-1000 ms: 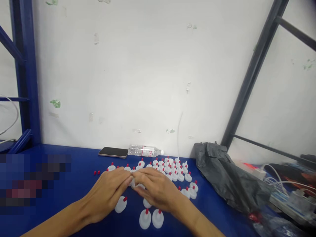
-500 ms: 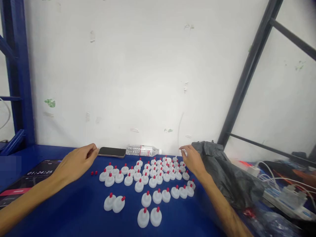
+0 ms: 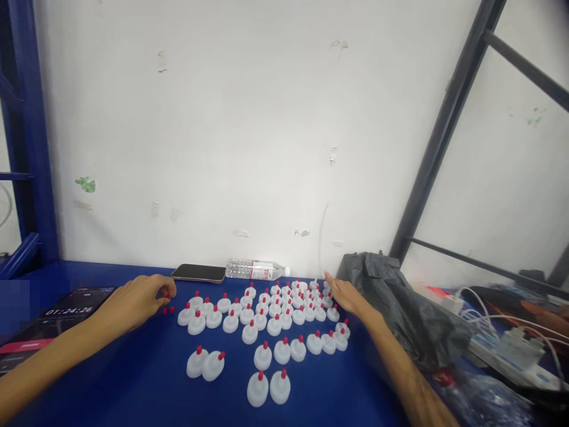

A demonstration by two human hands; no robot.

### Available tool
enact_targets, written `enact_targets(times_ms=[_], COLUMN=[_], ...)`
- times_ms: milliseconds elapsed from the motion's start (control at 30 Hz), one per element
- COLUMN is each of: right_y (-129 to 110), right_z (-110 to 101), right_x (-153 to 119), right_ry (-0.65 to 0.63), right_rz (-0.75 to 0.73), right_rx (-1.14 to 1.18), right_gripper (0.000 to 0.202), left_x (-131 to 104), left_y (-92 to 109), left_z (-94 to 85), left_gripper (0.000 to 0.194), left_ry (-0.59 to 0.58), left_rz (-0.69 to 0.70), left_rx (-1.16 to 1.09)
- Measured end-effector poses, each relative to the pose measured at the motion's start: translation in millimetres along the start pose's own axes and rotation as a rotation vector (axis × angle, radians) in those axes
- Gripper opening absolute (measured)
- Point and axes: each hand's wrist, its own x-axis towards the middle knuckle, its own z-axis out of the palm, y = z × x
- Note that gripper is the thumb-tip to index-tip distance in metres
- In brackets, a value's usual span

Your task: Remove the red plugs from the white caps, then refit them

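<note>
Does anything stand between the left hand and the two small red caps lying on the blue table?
Nothing visible does: the left hand is right beside the red caps. The farther smartphone lies beyond them, and the red-tipped white lids off to their right.

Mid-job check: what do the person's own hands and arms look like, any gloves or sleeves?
The left hand and right hand are ungloved. Both forearms are bare: no sleeve, watch or cable shows on either.
</note>
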Motion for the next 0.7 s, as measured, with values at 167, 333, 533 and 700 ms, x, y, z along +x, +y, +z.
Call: enact_targets(times_ms=[167,333,533,700], right_y=[-0.6,-14.9,-43.8,-55.7], right_z=[-0.7,-7.1,-4.5,0.9], right_x=[-1.7,-3.3,-11.6,-15.1], right_ry=[0.005,0.066,0.033,-0.006], right_rz=[-0.039,-0.139,-0.331,-0.407], right_rx=[0.068,0.108,0.139,0.136], right_gripper=[0.031,0.041,0.052,0.049], left_x=[-0.4,-1.5,-1.3,-0.2], left_y=[-7.8,-8.0,-4.7,-5.9], left_z=[6.4,6.7,8.2,12.0], left_gripper=[0.024,0.024,0.022,0.022], left_ry=[-0.003,-0.022,-0.031,-0.028], left_rz=[0.0,0.013,0.014,0.012], left_rx=[-0.001,-0.048,-0.095,-0.084])
